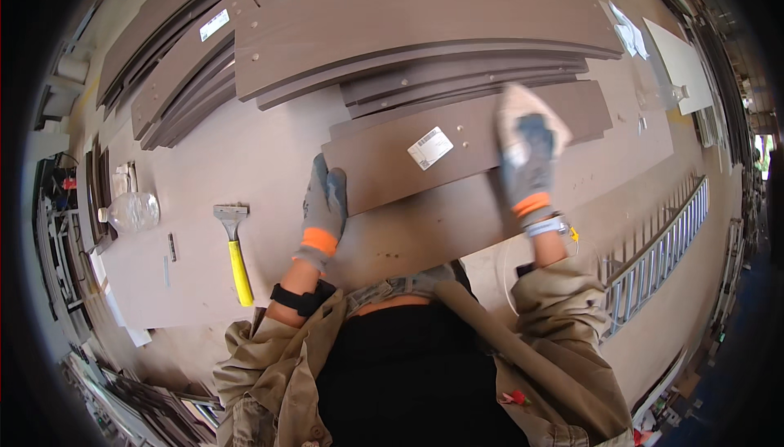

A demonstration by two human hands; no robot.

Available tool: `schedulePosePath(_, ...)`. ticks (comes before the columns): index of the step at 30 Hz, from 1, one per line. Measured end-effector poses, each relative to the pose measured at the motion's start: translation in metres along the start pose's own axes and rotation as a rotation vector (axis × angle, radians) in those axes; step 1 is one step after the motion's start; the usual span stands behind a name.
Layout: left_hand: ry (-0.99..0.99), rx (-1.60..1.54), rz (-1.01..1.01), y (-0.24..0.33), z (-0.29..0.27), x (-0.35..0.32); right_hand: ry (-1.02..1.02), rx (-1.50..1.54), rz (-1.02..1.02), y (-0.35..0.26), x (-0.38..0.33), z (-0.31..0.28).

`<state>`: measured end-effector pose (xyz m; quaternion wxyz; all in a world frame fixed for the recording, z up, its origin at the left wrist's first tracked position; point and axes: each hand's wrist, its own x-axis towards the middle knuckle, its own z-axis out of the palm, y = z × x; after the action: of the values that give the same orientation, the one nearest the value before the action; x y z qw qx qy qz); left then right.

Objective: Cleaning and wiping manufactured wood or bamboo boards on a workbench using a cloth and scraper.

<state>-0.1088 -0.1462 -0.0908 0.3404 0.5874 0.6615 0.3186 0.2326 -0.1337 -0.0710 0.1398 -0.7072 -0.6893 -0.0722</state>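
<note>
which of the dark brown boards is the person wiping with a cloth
The nearest board, with a white sticker in its middle; the right hand presses a cloth on it.

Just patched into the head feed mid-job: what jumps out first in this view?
Two grey gloved hands with orange cuffs: the left hand grips the near end of a dark brown panel at centre, the right hand presses a pale cloth onto it. Left of them lies a yellow-handled scraper; stacked brown panels fill the top.

A white rectangular label (pixel 430 148) with dark print sits tilted on the brown board (pixel 457 149) I grip, between my hands. A second white label (pixel 214 24), smaller and oblong, lies on a board (pixel 184 63) in the stack at upper left.
</note>
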Motion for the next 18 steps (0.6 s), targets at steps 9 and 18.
schedulePosePath(9,0.085,0.055,-0.034,0.012,-0.001,-0.005,0.013,0.166,-0.159,-0.015,0.064,-0.018)
schedulePosePath(18,-0.053,-0.116,-0.351,0.023,0.002,-0.043,-0.395,0.552,-0.638,-0.156,0.062,0.017)
